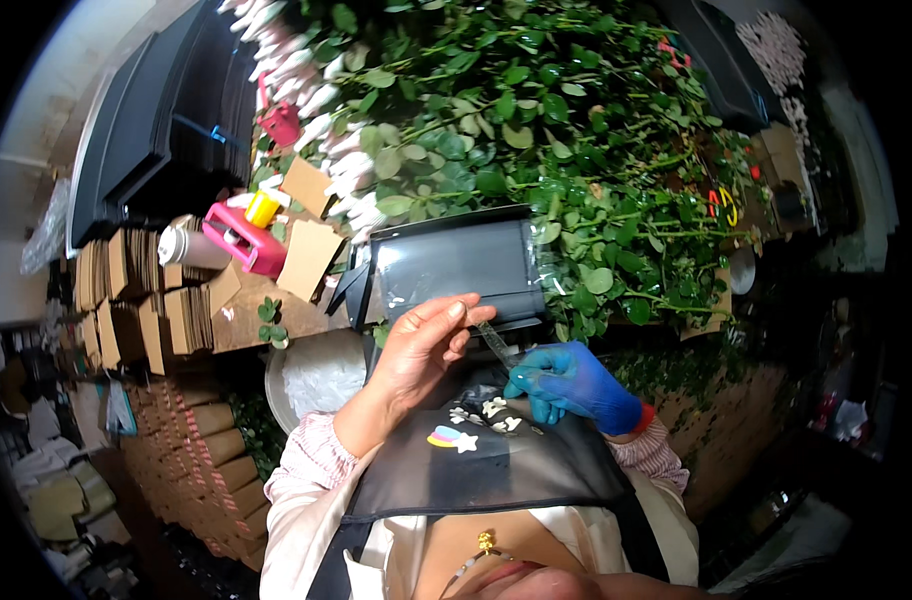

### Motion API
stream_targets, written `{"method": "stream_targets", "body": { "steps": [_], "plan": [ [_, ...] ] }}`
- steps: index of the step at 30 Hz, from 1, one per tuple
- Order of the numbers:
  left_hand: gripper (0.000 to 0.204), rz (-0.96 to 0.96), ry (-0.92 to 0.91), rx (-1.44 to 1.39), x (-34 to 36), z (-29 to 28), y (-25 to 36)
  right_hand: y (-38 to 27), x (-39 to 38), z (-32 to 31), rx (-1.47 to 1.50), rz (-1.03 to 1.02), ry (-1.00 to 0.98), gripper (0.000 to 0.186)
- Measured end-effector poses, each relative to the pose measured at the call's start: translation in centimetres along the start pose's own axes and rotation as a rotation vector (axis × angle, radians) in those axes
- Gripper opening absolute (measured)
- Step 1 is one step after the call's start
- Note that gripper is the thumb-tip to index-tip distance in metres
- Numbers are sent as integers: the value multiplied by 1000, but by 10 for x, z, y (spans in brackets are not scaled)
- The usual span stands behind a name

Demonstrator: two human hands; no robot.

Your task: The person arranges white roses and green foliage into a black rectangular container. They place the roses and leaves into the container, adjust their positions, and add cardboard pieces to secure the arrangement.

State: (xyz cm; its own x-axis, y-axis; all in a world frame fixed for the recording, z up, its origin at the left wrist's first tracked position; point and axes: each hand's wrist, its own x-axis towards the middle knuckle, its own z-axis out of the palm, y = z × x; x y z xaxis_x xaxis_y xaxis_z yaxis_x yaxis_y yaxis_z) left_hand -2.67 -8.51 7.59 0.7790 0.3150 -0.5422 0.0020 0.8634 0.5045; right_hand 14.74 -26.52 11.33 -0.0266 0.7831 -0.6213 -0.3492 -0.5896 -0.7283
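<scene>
Between my two hands runs a short strip of clear tape (497, 346). My bare left hand (416, 350) pinches its upper end between thumb and forefinger. My right hand (576, 385), in a blue glove with a red cuff, is closed on the lower end. Just beyond my hands, a black tray-like sheet with a raised rim (456, 262) lies at the table's near edge, shiny as if under clear film. Leafy green flower stems (496, 130) are heaped behind it and to its right, their heads in pale sleeves (346, 180) on the left.
Left of the tray stand a pink tool with a yellow part (246, 238), a white lidded cup (191, 248) and loose cardboard pieces (309, 258). Cardboard stacks (136, 290) and black boxes (166, 120) rise farther left. A white bin (321, 370) sits below the table edge.
</scene>
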Motion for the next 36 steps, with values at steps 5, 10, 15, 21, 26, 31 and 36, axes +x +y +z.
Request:
{"method": "stream_targets", "body": {
  "steps": [5, 10, 15, 21, 26, 31, 36],
  "plan": [
    [23, 218, -80, 629, 37, 17, 25, 17, 4, -19, 137, -158, 11, 24],
    [12, 1100, -20, 1717, 105, 39, 36, 19, 26, -37, 164, -272, 190, 33],
    [29, 1057, 43, 2123, 150, 60, 3, 38, 39, -54, 287, -278, 408, 36],
    [46, 1051, -130, 1817, 150, 64, 14, 63, 27, -68, 267, -111, 381, 33],
    [25, 1111, -473, 1829, 136, 96, 21, 59, 21, -60, 315, -132, 291, 31],
    [35, 647, -647, 2524, 149, 135, -8, 66, 16, -57, 270, -97, 377, 30],
    [43, 738, -715, 2617, 161, 137, -19, 88, 29, -61, 243, -2, 401, 32]
  ]
}}
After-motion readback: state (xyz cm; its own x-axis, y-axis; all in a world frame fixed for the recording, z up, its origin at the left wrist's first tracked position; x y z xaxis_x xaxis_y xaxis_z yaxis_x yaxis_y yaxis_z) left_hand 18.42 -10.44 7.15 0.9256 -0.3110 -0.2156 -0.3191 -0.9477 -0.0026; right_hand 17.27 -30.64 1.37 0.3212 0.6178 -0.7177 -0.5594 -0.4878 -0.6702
